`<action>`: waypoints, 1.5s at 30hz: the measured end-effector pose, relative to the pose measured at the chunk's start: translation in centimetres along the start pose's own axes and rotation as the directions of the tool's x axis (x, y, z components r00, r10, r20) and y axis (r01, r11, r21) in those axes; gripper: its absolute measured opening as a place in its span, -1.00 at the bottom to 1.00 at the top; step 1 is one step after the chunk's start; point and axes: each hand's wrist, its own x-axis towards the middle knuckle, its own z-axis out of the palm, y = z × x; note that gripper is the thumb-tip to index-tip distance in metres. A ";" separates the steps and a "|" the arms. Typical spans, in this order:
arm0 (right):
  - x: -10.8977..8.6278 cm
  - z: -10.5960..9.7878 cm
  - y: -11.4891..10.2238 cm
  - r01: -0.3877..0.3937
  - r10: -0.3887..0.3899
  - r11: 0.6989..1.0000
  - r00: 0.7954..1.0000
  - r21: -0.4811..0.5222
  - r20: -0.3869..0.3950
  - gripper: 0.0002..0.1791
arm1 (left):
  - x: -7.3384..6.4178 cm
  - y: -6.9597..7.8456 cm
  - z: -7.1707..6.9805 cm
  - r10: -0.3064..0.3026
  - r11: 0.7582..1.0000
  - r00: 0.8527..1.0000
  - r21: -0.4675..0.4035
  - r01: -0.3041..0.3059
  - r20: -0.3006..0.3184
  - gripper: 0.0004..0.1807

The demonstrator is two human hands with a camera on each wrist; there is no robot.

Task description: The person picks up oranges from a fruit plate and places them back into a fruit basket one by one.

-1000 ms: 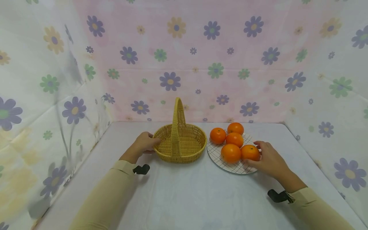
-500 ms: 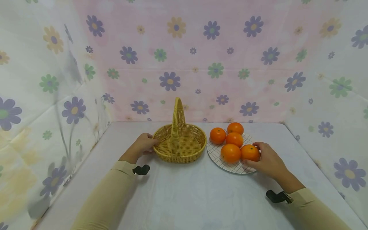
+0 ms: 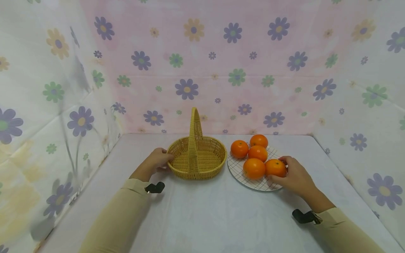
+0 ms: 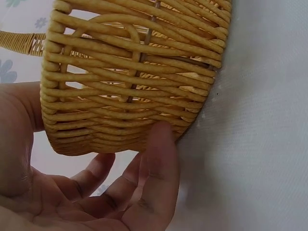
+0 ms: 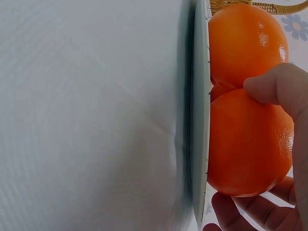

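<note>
A yellow woven basket (image 3: pixel 209 172) with a tall arched handle stands on the table, nothing inside it. My left hand (image 3: pixel 155 161) grips its left rim, thumb over the edge and fingers against the outer wall, as the left wrist view shows the weave (image 4: pixel 125 96) up close. To the right, a round plate (image 3: pixel 237 172) with a grid pattern bears several oranges. My right hand (image 3: pixel 295 175) holds the front-right orange (image 3: pixel 276 168) between thumb and fingers. In the right wrist view this orange (image 5: pixel 250 144) sits low at the plate's rim (image 5: pixel 201 120), against another orange (image 5: pixel 248 45).
Other oranges on the plate are a left one (image 3: pixel 239 149), a back one (image 3: pixel 258 141), a middle one (image 3: pixel 257 154) and a front one (image 3: pixel 254 168). A white cloth (image 3: pixel 202 214) covers the table; flowered fabric (image 3: pixel 215 42) hangs behind and at both sides.
The basket and my left hand have shifted very slightly left. My right hand stays around the same orange, with the wrist moved a touch leftward.
</note>
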 end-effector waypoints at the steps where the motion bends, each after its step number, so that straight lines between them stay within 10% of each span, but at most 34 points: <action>1: 0.0 -0.1 0.0 -0.001 0.001 1.000 1.000 0.001 -0.003 0.04 | 0.0 -0.1 0.0 -0.001 1.000 1.000 -0.003 0.001 0.001 -0.42; 29: 0.7 -2.0 -1.4 0.051 -0.041 0.995 0.992 0.084 -0.120 -0.02 | 0.6 -2.2 0.4 0.052 0.964 0.999 -0.261 -0.053 -0.010 -0.39; 45: 1.8 -3.4 -5.8 0.102 -0.065 0.979 0.977 0.177 -0.203 -0.02 | -0.2 -0.8 0.6 0.016 0.995 1.000 -0.101 -0.017 -0.011 -0.34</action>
